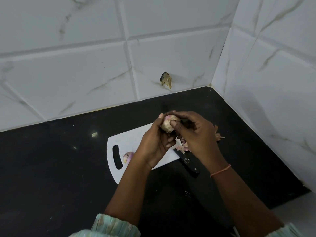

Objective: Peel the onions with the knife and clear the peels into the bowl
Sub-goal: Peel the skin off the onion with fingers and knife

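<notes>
Both hands hold one pale, pinkish onion (167, 123) above the white cutting board (130, 142). My left hand (155, 142) cups the onion from below and behind. My right hand (193, 134) grips it from the right, thumb pressed on its front. A second onion (127, 156), pink and whitish, lies on the board near the handle slot. The knife (187, 162) with a black handle lies at the board's right edge, its blade mostly hidden under my right hand. Loose pink peels (183, 146) lie on the board and more peels (218, 135) on the counter. No bowl is in view.
The black counter (59, 168) runs into a corner of white marbled wall tiles (85, 65) at the back and right. A chipped hole (166, 79) marks the back wall. Small crumbs dot the counter.
</notes>
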A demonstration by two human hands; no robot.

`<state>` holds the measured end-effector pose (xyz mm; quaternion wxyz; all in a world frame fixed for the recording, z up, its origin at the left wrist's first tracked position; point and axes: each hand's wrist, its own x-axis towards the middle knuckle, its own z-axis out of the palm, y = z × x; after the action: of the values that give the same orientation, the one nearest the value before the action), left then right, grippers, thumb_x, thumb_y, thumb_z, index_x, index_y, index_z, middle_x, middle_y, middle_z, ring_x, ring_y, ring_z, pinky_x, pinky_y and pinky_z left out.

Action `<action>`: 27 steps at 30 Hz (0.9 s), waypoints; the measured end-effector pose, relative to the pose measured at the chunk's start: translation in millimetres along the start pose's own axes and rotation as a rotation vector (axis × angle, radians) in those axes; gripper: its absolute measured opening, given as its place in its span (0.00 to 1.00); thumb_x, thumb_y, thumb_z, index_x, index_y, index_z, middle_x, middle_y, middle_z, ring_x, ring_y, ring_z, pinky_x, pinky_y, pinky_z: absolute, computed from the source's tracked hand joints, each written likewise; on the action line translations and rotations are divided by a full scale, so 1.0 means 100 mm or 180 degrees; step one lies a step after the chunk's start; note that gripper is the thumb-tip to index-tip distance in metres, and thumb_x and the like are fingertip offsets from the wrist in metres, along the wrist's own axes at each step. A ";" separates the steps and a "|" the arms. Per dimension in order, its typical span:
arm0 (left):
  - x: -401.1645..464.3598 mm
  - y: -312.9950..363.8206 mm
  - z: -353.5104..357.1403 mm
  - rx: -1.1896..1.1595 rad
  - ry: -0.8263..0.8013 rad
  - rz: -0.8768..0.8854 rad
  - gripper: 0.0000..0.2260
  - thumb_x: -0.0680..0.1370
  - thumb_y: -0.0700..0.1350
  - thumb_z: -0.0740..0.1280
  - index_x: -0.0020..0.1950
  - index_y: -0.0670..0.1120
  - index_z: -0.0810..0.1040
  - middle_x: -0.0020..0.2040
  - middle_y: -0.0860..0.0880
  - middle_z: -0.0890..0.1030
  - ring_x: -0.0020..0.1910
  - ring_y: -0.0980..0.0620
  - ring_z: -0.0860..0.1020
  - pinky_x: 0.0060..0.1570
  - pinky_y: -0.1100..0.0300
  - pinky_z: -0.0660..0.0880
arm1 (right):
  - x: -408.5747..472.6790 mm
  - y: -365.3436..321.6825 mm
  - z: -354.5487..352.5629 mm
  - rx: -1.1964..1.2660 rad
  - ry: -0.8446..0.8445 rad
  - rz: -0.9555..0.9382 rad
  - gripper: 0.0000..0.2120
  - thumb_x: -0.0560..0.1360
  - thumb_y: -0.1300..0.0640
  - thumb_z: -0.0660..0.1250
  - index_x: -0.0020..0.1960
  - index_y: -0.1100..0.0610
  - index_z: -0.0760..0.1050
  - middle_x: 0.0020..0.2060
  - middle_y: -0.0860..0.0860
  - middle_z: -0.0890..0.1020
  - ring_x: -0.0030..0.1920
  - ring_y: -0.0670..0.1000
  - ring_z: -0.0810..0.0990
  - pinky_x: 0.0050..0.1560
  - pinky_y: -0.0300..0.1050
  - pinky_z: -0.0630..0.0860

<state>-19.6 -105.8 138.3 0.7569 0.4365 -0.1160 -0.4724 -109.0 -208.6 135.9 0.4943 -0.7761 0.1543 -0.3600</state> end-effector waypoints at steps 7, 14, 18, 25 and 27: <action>0.01 -0.01 0.05 -0.0028 0.0232 -0.0027 0.24 0.77 0.60 0.61 0.58 0.41 0.76 0.40 0.45 0.74 0.27 0.56 0.65 0.23 0.67 0.62 | 0.06 0.00 0.01 0.0353 0.0398 0.0442 0.04 0.78 0.63 0.68 0.50 0.58 0.82 0.42 0.50 0.85 0.38 0.46 0.83 0.36 0.36 0.79; 0.02 0.00 0.04 0.0532 0.0704 -0.0019 0.24 0.79 0.63 0.59 0.52 0.43 0.81 0.32 0.49 0.78 0.25 0.56 0.70 0.26 0.65 0.68 | 0.01 0.02 0.00 0.0010 -0.0343 0.0101 0.16 0.73 0.59 0.74 0.60 0.52 0.80 0.54 0.47 0.81 0.53 0.47 0.81 0.50 0.38 0.78; -0.02 0.01 0.07 0.0775 0.0388 0.0148 0.23 0.85 0.57 0.53 0.60 0.41 0.78 0.45 0.42 0.80 0.32 0.51 0.74 0.31 0.61 0.71 | 0.02 -0.01 0.03 0.0234 0.0194 0.0281 0.09 0.75 0.59 0.72 0.55 0.54 0.81 0.49 0.48 0.84 0.51 0.47 0.82 0.51 0.41 0.79; -0.06 0.05 0.01 0.0641 -0.0175 0.0386 0.18 0.84 0.38 0.57 0.73 0.48 0.72 0.52 0.42 0.81 0.38 0.49 0.78 0.38 0.59 0.76 | 0.09 -0.06 -0.07 0.0370 0.0763 0.0787 0.01 0.77 0.62 0.69 0.48 0.57 0.79 0.40 0.45 0.82 0.40 0.38 0.81 0.38 0.31 0.77; -0.07 0.05 0.01 0.0668 -0.0225 0.0501 0.18 0.84 0.40 0.59 0.74 0.48 0.72 0.53 0.44 0.81 0.39 0.50 0.78 0.39 0.61 0.76 | 0.09 -0.11 -0.08 0.0446 0.0673 0.0828 0.01 0.77 0.62 0.68 0.49 0.59 0.78 0.38 0.46 0.82 0.35 0.38 0.81 0.33 0.31 0.76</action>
<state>-20.7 -99.6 144.8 0.7371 0.4859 -0.2253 -0.4120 -109.7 -214.7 151.0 0.5706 -0.6711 0.2790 -0.3825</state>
